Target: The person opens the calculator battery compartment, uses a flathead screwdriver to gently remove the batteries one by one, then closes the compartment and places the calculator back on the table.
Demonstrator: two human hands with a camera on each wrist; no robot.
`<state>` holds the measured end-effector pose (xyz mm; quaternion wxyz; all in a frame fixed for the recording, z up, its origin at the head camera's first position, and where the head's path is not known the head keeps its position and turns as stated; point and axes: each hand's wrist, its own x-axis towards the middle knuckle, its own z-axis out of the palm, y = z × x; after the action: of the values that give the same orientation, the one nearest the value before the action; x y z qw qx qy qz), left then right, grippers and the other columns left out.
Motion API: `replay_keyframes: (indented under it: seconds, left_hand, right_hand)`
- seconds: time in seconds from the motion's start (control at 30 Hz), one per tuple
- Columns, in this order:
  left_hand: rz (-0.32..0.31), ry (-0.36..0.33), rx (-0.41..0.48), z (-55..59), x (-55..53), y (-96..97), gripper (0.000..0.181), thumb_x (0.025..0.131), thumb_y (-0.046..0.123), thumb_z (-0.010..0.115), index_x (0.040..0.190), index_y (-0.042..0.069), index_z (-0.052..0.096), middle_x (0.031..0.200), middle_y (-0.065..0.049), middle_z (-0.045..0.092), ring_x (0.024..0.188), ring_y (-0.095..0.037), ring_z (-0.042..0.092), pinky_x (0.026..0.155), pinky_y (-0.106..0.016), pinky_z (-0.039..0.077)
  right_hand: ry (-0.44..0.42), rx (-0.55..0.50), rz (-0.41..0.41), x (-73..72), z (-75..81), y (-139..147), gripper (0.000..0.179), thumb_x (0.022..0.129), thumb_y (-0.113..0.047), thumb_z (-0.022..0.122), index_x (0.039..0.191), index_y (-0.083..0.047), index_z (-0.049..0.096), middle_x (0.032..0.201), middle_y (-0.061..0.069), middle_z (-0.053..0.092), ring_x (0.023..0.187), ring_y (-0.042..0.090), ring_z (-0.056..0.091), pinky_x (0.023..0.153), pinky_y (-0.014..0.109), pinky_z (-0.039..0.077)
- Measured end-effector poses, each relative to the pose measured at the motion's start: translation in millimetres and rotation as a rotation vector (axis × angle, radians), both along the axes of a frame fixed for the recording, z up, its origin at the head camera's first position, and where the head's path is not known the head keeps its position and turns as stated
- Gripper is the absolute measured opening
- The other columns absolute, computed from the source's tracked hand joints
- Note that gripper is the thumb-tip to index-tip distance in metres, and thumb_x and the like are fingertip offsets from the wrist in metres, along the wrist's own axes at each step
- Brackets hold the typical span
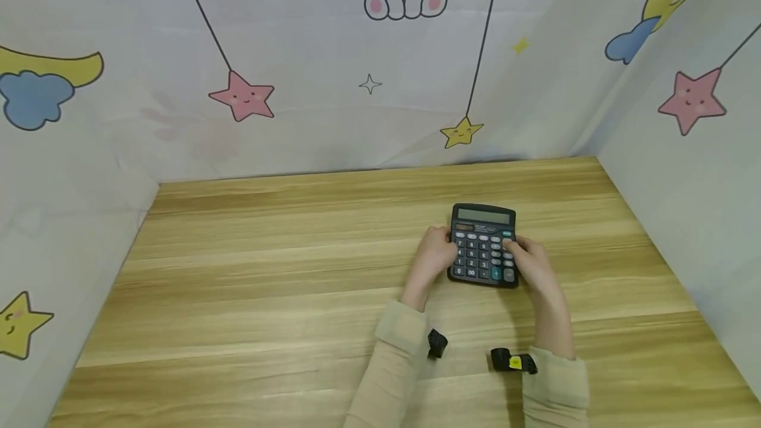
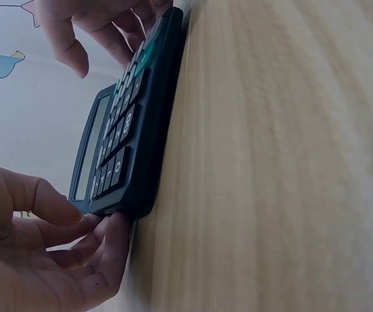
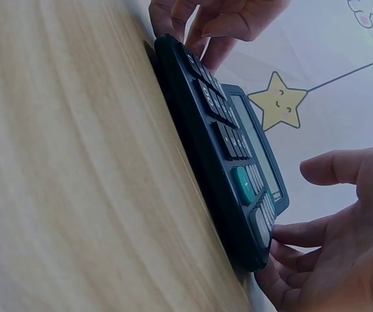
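"Where is the calculator (image 1: 489, 230)?"

"Right of the middle of the bench (image 1: 267, 283), between the person's hands, its screen (image 1: 483, 216) on the side toward the backdrop (image 1: 333, 137). Whether it lies quite flat or is slightly raised cannot be told."

"And the left hand (image 1: 436, 253)?"

"Its fingers are bent in against the calculator's left edge, the thumb bent close to them; it has hold of that side."

"The right hand (image 1: 537, 273)?"

"Bent fingers hold the right edge. Its thumb stands up, well spread from them and apart from the keys (image 1: 471, 253), though from the head view it hides a few of them."

"What else is near?"

"On the near side, two beige sleeves: the left sleeve (image 1: 386, 368) slants in, and the right sleeve (image 1: 555, 385) comes up almost straight. Just beside the left cuff is a black device (image 1: 436, 343); beside the right cuff, another black device (image 1: 501, 359) with a yellow patch (image 1: 515, 362). Both are apart from the calculator."

"And beyond?"

"The bench's far edge meets the backdrop, printed with a yellow star (image 1: 462, 133) behind the calculator and a pink star (image 1: 242, 96) farther left."
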<state>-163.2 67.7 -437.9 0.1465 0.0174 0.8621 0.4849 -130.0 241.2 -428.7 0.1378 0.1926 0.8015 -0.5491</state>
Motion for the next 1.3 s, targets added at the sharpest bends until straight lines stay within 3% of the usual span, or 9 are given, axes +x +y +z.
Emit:
replay_keyframes:
  seconds: [0.23, 0.37, 0.67, 0.83, 1.0, 1.3]
  left_hand:
    - [0.012, -0.01, 0.008, 1.8, 1.4, -0.1, 0.047, 0.08, -0.002, 0.05, 0.125, -0.007, 0.059, 0.106, -0.018, 0.059, 0.089, -0.021, 0.049, 0.084, -0.035, 0.046]
    - [0.029, -0.034, 0.027, 1.9, 1.7, 0.8, 0.048, 0.082, 0.0, 0.051, 0.129, -0.007, 0.057, 0.111, -0.019, 0.058, 0.09, -0.021, 0.049, 0.084, -0.035, 0.047]
    - [0.055, -0.034, 0.08, 8.4, 6.5, 1.1, 0.045, 0.083, 0.004, 0.053, 0.126, -0.006, 0.059, 0.102, -0.015, 0.055, 0.085, -0.02, 0.047, 0.081, -0.035, 0.046]
    - [0.067, -0.008, 0.041, 14.2, 8.1, 3.2, 0.042, 0.087, 0.01, 0.055, 0.126, -0.004, 0.059, 0.101, -0.014, 0.057, 0.084, -0.02, 0.049, 0.078, -0.034, 0.047]
    - [0.071, 0.02, 0.013, 18.7, 9.4, 4.5, 0.038, 0.086, 0.012, 0.055, 0.12, -0.002, 0.063, 0.094, -0.012, 0.056, 0.08, -0.019, 0.047, 0.068, -0.03, 0.041]
    - [0.072, 0.021, 0.008, 22.0, 10.9, 5.1, 0.04, 0.086, 0.013, 0.056, 0.122, -0.002, 0.062, 0.096, -0.012, 0.055, 0.08, -0.02, 0.048, 0.069, -0.03, 0.041]
  right_hand:
    - [-0.007, -0.001, 0.013, 1.0, 2.7, -1, 0.064, 0.102, -0.03, 0.036, 0.147, 0.012, 0.022, 0.143, 0.027, 0.041, 0.123, 0.026, 0.045, 0.089, 0.02, 0.044]
    - [-0.003, -0.012, 0.014, 1.7, 2.7, 0, 0.064, 0.102, -0.03, 0.036, 0.147, 0.012, 0.021, 0.143, 0.028, 0.039, 0.125, 0.028, 0.044, 0.097, 0.027, 0.042]
    - [0.025, -0.01, 0.024, 2.5, 4.0, 0, 0.064, 0.102, -0.031, 0.037, 0.147, 0.012, 0.021, 0.142, 0.027, 0.04, 0.123, 0.027, 0.044, 0.087, 0.017, 0.043]
    - [0.06, 0.001, 0.015, 2.4, 6.9, -1, 0.064, 0.101, -0.029, 0.038, 0.145, 0.015, 0.022, 0.138, 0.03, 0.042, 0.119, 0.029, 0.049, 0.095, 0.03, 0.046]
    - [0.049, 0.006, 0.027, 3.4, 11.6, -2, 0.065, 0.102, -0.029, 0.036, 0.147, 0.014, 0.016, 0.142, 0.033, 0.037, 0.127, 0.037, 0.042, 0.11, 0.045, 0.036]
    - [0.042, 0.046, 0.029, 6.0, 17.6, -2, 0.067, 0.102, -0.031, 0.036, 0.147, 0.014, 0.015, 0.143, 0.033, 0.034, 0.129, 0.039, 0.039, 0.111, 0.048, 0.033]
